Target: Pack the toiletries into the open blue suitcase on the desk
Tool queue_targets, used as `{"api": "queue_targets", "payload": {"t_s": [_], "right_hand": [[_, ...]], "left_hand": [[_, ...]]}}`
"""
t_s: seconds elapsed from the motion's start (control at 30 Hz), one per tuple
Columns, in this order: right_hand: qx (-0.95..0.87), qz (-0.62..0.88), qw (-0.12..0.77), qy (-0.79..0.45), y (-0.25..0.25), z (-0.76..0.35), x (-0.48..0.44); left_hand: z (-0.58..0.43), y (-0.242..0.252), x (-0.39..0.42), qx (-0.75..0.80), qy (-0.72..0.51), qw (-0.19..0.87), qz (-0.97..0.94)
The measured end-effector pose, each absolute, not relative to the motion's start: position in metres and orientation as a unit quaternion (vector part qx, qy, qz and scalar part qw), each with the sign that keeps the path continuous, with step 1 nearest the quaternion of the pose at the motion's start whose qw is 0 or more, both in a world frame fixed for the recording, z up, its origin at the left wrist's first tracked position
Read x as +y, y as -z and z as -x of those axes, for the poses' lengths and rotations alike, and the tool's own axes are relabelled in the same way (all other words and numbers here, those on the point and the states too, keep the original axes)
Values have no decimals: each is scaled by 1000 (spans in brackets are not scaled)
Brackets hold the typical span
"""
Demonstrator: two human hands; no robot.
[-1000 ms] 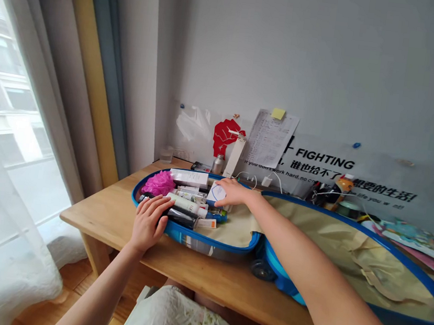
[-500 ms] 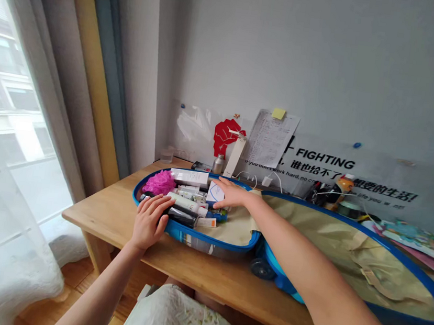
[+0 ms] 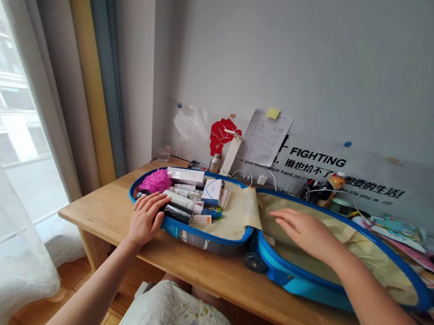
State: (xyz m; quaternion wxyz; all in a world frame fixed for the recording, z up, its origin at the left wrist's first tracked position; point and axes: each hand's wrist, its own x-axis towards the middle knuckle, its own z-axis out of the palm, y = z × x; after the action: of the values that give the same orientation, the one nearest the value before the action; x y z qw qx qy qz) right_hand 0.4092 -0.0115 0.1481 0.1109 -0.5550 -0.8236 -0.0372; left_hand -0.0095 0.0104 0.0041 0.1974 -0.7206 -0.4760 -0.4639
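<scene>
A blue suitcase (image 3: 227,240) lies opened flat on the table, its beige-lined halves side by side. My left hand (image 3: 146,218) rests at the left half's front rim, fingers stretched over a black bottle (image 3: 178,212). Around that bottle lie a pale green tube (image 3: 184,201), a small white-and-orange box (image 3: 202,218), a pink bath puff (image 3: 157,180), a long white box (image 3: 186,175) and a blue-and-white box (image 3: 212,191). Over the right half hovers my right hand (image 3: 303,231), fingers extended, with nothing in it.
The wooden table (image 3: 95,205) reaches left toward the curtains. Behind the suitcase stand a metal bottle (image 3: 214,162), a white folded lamp (image 3: 231,155), a charger (image 3: 262,179) with cables, and an orange-capped bottle (image 3: 335,185). Papers and packets (image 3: 402,232) lie at the far right.
My right hand has left the blue-and-white box and moved right over the other half. That box now shows fully. My left hand has stayed by the black bottle. The view has shifted slightly.
</scene>
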Motion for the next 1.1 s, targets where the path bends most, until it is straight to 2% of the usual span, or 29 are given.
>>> {"api": "queue_targets", "payload": {"t_s": [0.17,0.33,0.5,0.63,0.77,0.9,1.1], "right_hand": [[-769,622,149,23,-110,-433,-72],[-790,590,156,58,-87,-406,-88],[-793,571,180,109,-80,-389,-79],[-787,582,154,135,-77,-384,-74],[-791,578,133,151,-76,-383,-69],[-807,550,138,166,-76,-384,-64],[-813,545,133,160,-79,-371,-62]], "left_hand": [[9,-5,9,-471,466,195,724],[9,-8,5,-480,464,171,724],[8,-14,1,-500,443,148,729],[-5,-21,-2,-513,426,159,728],[-36,-33,-10,-448,367,182,795],[-64,-40,-17,-383,308,161,856],[-58,-44,-19,-382,301,137,863]]}}
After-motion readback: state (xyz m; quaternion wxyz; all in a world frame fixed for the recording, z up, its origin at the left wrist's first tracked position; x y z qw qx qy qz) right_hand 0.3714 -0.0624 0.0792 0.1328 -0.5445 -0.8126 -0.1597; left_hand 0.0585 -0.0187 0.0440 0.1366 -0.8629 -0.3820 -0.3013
